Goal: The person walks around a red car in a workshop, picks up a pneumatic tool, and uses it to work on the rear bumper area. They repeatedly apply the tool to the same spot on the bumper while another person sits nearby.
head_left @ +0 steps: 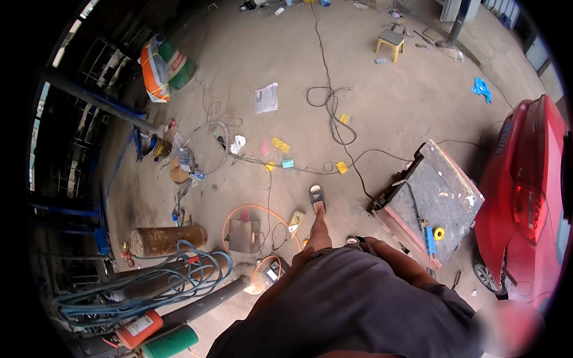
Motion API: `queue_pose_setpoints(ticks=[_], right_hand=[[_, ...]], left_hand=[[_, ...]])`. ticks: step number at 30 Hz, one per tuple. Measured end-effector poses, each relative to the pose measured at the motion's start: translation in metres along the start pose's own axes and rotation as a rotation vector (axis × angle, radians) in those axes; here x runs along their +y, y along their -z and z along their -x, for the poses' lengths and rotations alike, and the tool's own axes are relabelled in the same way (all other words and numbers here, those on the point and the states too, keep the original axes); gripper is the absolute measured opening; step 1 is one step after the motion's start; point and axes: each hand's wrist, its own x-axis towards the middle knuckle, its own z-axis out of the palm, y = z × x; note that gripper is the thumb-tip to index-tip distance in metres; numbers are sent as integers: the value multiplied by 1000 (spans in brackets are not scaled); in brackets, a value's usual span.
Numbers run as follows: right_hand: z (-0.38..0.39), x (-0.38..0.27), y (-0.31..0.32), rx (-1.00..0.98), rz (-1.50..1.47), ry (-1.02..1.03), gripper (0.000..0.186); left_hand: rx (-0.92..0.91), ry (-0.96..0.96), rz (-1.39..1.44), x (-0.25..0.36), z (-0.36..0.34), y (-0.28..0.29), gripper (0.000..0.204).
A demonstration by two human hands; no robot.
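Grey, scuffed, white-spotted table [439, 188] near you | blue tool [429, 240], yellow ring [442, 237] atop | left hand [303, 255], right hand [378, 245]: cannot tell grip

Your way ahead opens between gas cylinders [167, 240] at left and a workbench [447, 200] and red car [540, 140] at right, a black cable [330, 98] looping across it.

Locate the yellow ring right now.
In the head view, the yellow ring lies toward the right, on the dark-topped bench, just right of the blue cylinder.
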Motion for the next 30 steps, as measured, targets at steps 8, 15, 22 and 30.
queue_pose_setpoints(ticks=[8,15,22,30], right_hand=[[-120,-95,135,249,346,80,47],[-96,-187,253,550,137,39,38],[-151,-202,364,533,-68,-105,40],[-201,-221,591,479,-194,-104,43]], left_hand=[[-194,-428,-633,242,-106,120,37],[-289,-230,-990,317,-221,151,36],[-533,-303,-738,378,-365,185,32],[-568,-206,-1024,603,-515,162,30]])
